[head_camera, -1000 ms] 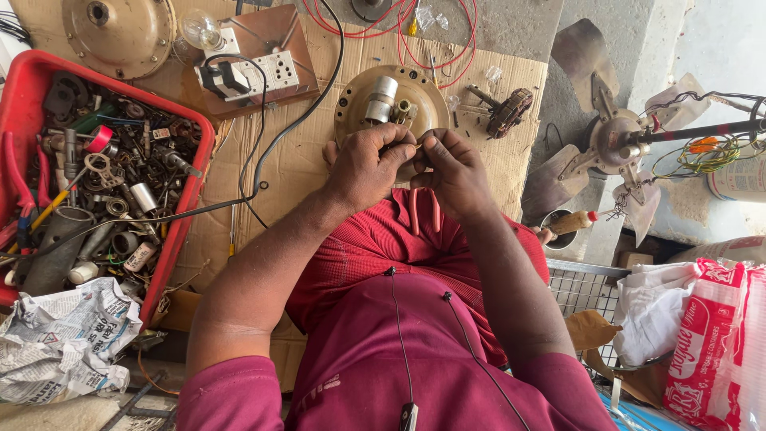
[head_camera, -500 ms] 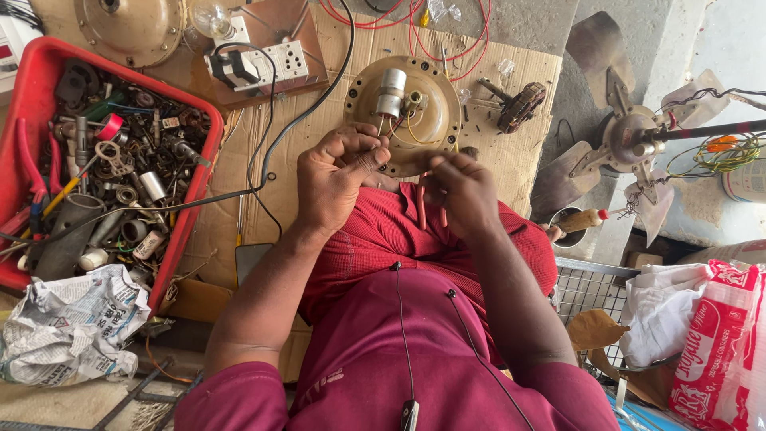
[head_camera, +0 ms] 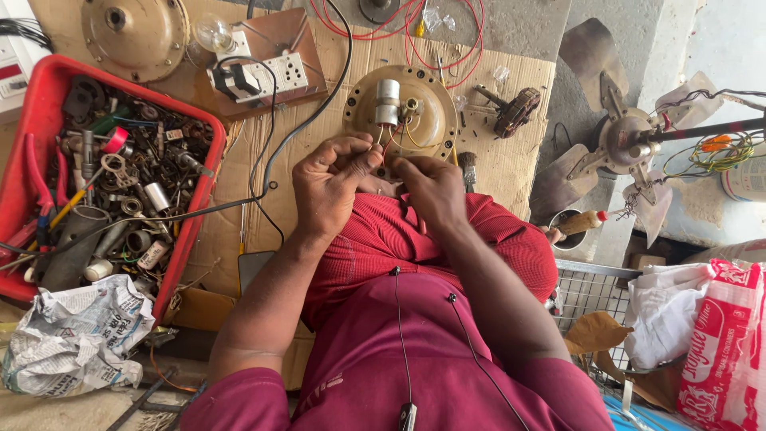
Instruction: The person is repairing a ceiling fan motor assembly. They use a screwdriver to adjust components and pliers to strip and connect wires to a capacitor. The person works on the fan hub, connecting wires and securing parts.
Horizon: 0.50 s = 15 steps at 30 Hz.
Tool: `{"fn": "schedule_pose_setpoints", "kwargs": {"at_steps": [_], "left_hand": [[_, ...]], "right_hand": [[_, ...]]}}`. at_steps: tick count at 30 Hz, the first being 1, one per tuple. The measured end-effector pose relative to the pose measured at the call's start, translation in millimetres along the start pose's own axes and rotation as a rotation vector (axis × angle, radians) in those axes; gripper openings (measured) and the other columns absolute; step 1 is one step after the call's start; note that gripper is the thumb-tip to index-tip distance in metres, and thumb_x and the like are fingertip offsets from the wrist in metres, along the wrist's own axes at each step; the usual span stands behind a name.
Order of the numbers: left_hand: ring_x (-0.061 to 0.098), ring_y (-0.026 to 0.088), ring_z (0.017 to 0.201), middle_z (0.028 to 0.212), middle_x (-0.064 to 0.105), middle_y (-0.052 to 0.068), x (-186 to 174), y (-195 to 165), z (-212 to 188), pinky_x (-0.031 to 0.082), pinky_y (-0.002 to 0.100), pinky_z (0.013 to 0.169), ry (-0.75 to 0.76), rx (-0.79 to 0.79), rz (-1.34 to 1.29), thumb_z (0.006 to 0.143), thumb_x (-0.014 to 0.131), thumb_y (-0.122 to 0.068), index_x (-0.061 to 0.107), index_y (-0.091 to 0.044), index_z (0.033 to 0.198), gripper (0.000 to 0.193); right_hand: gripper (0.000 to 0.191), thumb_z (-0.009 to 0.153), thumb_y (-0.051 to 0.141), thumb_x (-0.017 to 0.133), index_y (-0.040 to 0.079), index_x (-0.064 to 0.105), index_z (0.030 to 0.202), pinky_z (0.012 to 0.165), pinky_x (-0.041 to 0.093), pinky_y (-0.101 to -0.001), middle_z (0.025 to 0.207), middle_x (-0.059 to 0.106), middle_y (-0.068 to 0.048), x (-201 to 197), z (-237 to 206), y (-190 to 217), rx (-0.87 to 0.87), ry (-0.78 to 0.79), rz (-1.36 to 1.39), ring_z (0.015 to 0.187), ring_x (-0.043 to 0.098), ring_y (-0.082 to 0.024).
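Observation:
A round brass-coloured fan motor housing [head_camera: 415, 116] lies on cardboard in front of my knees, with a silver cylinder-shaped capacitor [head_camera: 388, 101] on top. Thin red and yellow wires [head_camera: 392, 144] run from it toward me. My left hand [head_camera: 329, 190] pinches the wire ends between thumb and fingers just below the housing. My right hand [head_camera: 432, 191] meets it from the right, its fingertips closed on the same wires. The wire ends themselves are hidden by my fingers.
A red tray [head_camera: 48, 88] of metal parts, pliers and screwdrivers sits left, crumpled newspaper [head_camera: 72, 335] below it. A board with a switch socket [head_camera: 267, 76] and bulb [head_camera: 214, 32], another motor cover [head_camera: 134, 32], a wound armature [head_camera: 516, 110], a bladed fan [head_camera: 626, 144] and bags [head_camera: 718, 335] surround me.
My hands have come off the motor housing toward my body and now pinch the wires between them. The view has shifted slightly, so the housing sits higher and more exposed.

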<state>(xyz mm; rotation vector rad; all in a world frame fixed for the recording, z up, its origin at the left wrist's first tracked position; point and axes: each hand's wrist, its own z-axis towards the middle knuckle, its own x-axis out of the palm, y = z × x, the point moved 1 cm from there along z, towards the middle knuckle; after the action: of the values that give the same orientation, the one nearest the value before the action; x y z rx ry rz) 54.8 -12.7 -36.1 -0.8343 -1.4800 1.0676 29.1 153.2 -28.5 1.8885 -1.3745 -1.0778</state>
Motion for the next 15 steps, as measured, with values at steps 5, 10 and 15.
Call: {"fn": "schedule_pose_setpoints", "kwargs": {"at_steps": [5,10,15], "left_hand": [[0.075,0.012,0.096,0.117,0.068,0.003,10.3,-3.9,-1.4,0.064,0.029,0.074,0.101,-0.014,0.042,0.093,0.072,0.001,0.076,-0.006,0.101,0.011],[0.068,0.018,0.104,0.104,0.076,0.003,20.9,-9.6,1.3,0.054,0.033,0.093,0.179,0.421,0.629,0.094,0.079,-0.009,0.076,-0.008,0.105,0.011],[0.062,0.019,0.096,0.096,0.075,0.002,23.9,-9.7,2.7,0.051,0.034,0.088,0.197,0.386,0.757,0.094,0.079,-0.014,0.079,-0.01,0.105,0.011]], "right_hand": [[0.028,0.093,0.024,0.071,0.006,0.08,0.113,0.07,0.058,-0.0261,0.094,0.08,-0.008,-30.7,-8.0,-9.9,-0.227,-0.134,-0.208,0.08,0.073,-0.012],[0.02,0.091,0.02,0.077,0.007,0.082,0.106,0.069,0.059,-0.0278,0.091,0.079,-0.01,-33.3,-21.5,-12.2,-0.405,-0.245,-0.296,0.078,0.074,-0.015],[0.013,0.091,0.009,0.079,0.003,0.08,0.104,0.074,0.06,-0.0268,0.097,0.077,-0.011,-28.7,-32.7,-12.3,-0.696,-0.228,-0.238,0.084,0.076,-0.016]]}}
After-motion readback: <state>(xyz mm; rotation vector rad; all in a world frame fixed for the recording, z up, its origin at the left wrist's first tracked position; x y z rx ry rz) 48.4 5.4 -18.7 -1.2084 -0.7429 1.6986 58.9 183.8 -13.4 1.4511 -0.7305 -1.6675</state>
